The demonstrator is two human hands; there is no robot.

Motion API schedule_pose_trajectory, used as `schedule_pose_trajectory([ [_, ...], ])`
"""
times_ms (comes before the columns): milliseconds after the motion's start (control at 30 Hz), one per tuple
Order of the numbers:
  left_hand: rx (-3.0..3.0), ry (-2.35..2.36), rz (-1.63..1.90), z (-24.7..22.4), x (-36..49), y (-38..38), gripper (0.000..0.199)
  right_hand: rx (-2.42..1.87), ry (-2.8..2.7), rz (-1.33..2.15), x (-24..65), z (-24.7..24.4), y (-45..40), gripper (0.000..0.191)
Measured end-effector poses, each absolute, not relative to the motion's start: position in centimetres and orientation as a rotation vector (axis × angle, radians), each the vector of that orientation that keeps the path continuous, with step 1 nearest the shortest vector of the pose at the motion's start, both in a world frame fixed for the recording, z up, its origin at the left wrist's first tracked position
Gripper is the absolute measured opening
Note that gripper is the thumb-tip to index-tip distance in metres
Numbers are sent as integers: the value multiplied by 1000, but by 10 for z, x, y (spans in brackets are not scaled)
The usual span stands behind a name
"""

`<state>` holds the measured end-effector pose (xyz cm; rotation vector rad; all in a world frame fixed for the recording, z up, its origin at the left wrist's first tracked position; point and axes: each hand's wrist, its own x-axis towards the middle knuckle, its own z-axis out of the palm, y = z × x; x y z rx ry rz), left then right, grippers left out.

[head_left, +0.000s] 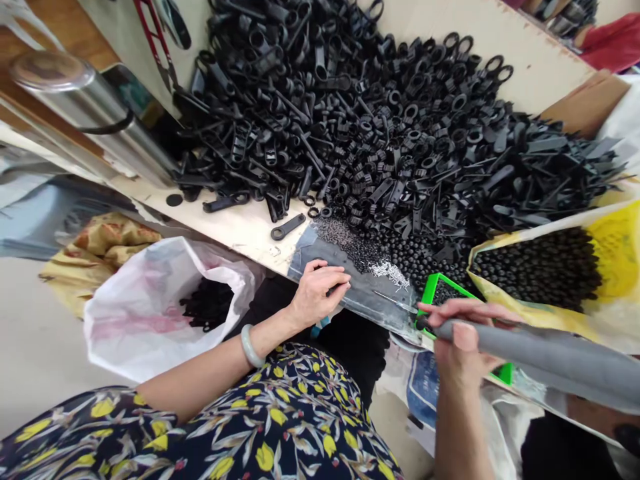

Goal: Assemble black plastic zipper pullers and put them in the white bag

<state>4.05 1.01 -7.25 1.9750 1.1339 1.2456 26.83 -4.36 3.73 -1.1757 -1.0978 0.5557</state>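
My left hand (323, 292) lies on a dark grey cloth (365, 293) at the table's front edge. Its fingers are curled together, and a dark spot shows between thumb and fingers, too small to name. My right hand (465, 333) wraps round a grey electric screwdriver (540, 350), whose black nose points left. From that nose a thin metal bit (395, 301) reaches over the cloth. Small white metal pins (391, 273) lie in a heap just beyond the bit. Black beads (413, 257) and tiny dark pieces (345, 240) are spread behind them. Under my right hand is a green tray (435, 287).
A large pile of black plastic parts (350, 120) covers the table's back. One black lever (289, 227) lies apart. At left stand a steel thermos (100, 113) and a white bag (135, 320) with black parts inside. A yellow-white bag (617, 247) of black balls lies open at right.
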Motion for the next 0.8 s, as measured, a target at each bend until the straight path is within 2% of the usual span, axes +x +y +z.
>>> schedule_pose_trajectory([
  [167, 1991, 1133, 1262, -73, 41, 9, 8, -1002, -1067, 625, 202, 21, -7, 30],
  [300, 1991, 1136, 1229, -73, 42, 9, 8, -996, -1026, 656, 173, 10, 11, 27],
  [800, 1996, 1114, 1193, -70, 40, 10, 12, -1041, -1067, 751, 165, -7, 22, 28],
])
